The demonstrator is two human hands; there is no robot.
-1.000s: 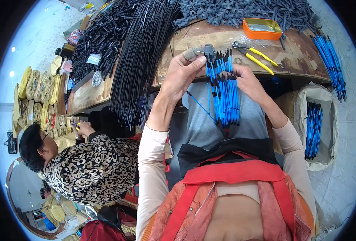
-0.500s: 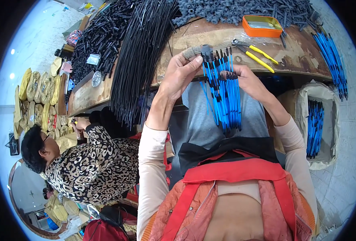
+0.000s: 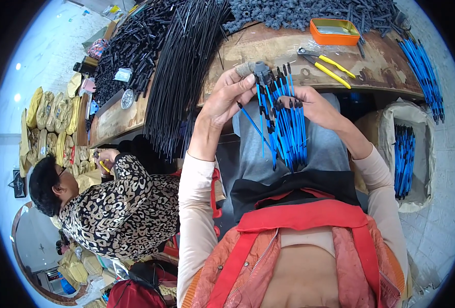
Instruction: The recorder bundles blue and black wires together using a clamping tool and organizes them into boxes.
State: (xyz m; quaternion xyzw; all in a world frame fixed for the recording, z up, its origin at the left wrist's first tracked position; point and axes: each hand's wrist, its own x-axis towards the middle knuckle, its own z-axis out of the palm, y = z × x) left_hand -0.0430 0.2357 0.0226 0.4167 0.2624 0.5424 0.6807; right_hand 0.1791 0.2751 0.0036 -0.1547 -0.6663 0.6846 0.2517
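My left hand pinches a grey plastic hub between thumb and fingers, with a grey wrap on one finger. Thin blue rods with black tips and black joints hang below the hub over my lap. One blue rod slants away to the left of the bunch. Level with the hub, my right hand closes its fingers around the upper part of several blue rods. The bunch partly hides those fingertips.
Yellow-handled pliers and an orange tin lie on the wooden table. Black rods and grey fittings are heaped there. Blue rods overhang the right edge; a lined box holds more. A co-worker sits left.
The bunch of blue rods has spread apart, and one rod now slants out further left. My left hand has lowered slightly with the hub.
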